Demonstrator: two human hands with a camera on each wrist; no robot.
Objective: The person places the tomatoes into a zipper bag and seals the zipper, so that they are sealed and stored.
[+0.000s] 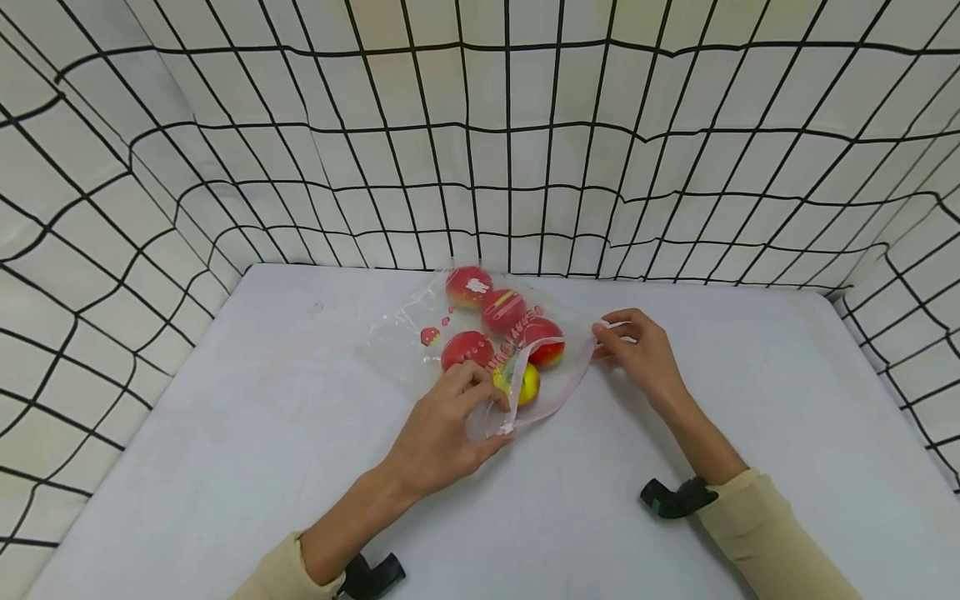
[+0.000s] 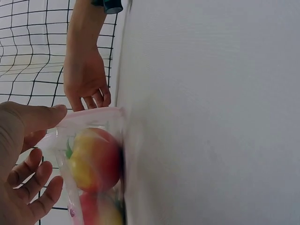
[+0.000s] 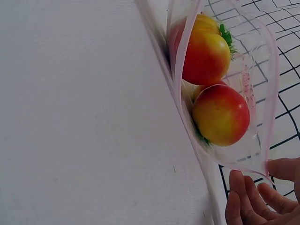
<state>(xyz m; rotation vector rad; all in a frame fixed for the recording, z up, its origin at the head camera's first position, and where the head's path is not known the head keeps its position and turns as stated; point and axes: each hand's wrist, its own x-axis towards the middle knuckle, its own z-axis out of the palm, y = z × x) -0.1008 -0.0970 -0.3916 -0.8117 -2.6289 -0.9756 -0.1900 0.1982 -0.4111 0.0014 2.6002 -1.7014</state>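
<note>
A clear plastic bag (image 1: 401,337) with a pink-edged mouth and red print lies on the white table. Inside are several red and yellow round fruits (image 1: 503,311); green leaves show on some in the wrist views. My left hand (image 1: 450,429) holds the near corner of the bag's mouth, thumb (image 2: 44,116) along the pink rim. At the mouth's right corner, my right hand (image 1: 643,354) pinches the rim between thumb (image 3: 283,168) and fingers. Between the two hands the mouth gapes, and a yellow fruit (image 1: 528,385) sits just inside it.
Black wire mesh (image 1: 507,158) in front of pale walls surrounds the table (image 1: 225,467) at the back and sides. A black strap-like piece (image 1: 678,498) is at the right wrist, and another dark piece (image 1: 375,575) is by the left wrist.
</note>
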